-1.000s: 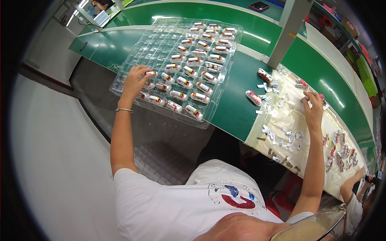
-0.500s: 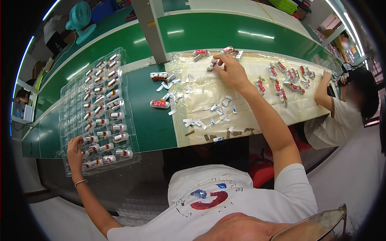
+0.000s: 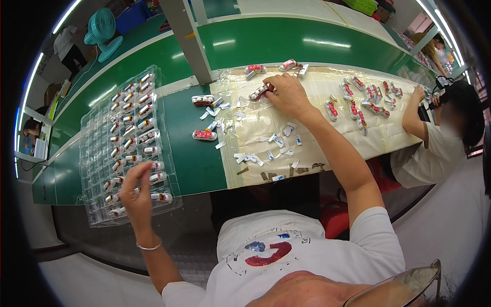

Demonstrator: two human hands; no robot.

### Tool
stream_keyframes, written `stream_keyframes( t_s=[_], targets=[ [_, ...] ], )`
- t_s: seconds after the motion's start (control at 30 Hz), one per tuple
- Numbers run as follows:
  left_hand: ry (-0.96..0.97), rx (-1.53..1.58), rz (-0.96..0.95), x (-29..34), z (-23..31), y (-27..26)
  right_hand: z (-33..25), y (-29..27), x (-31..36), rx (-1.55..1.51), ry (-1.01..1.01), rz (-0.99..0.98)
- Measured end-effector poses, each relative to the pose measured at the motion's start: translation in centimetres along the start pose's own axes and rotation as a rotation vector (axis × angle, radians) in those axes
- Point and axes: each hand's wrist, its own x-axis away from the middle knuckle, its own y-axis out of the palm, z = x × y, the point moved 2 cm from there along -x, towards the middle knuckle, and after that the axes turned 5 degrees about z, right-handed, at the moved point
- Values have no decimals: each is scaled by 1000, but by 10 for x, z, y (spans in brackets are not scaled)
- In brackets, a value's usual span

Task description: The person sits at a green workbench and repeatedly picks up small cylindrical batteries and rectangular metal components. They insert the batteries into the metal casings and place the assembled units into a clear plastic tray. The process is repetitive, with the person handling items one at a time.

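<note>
My right hand (image 3: 289, 94) pinches a small oblong red-and-white piece (image 3: 259, 92) by its right end, just above the cream sheet. A row of pale round dots shows along its upturned side. My left hand (image 3: 137, 197) is raised over the near right part of a clear plastic tray (image 3: 94, 148), thumb and fingers drawn together at the tips. What they hold, if anything, cannot be made out. Rows of small white-and-red pieces (image 3: 149, 150) fill the tray's right columns. Two similar red-and-white pieces (image 3: 204, 135) lie on the green table between tray and sheet.
Small white-and-blue slips (image 3: 279, 140) are scattered over the cream sheet (image 3: 317, 148). Several red-and-white pieces (image 3: 354, 108) lie at its right, near a co-worker's arm (image 3: 413, 115). A grey post (image 3: 186, 41) rises behind the sheet; a turquoise fan (image 3: 102, 28) stands far left.
My left hand has lifted off the tray's near left part and moved right. My right hand has shifted slightly left and lower, and the piece in it now lies more level.
</note>
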Motion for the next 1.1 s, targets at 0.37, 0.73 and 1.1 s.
stream_keyframes(
  t_s=[0.37,0.73,1.1],
  targets=[
    [166,77,-174,-1,51,185,-69,-4,38,-530,-90,-211],
    [-192,591,-116,0,47,181,-69,1,55,-997,198,-370],
    [-720,1023,-413,2,49,164,-91,-23,53,-1024,97,-125]
  ],
)
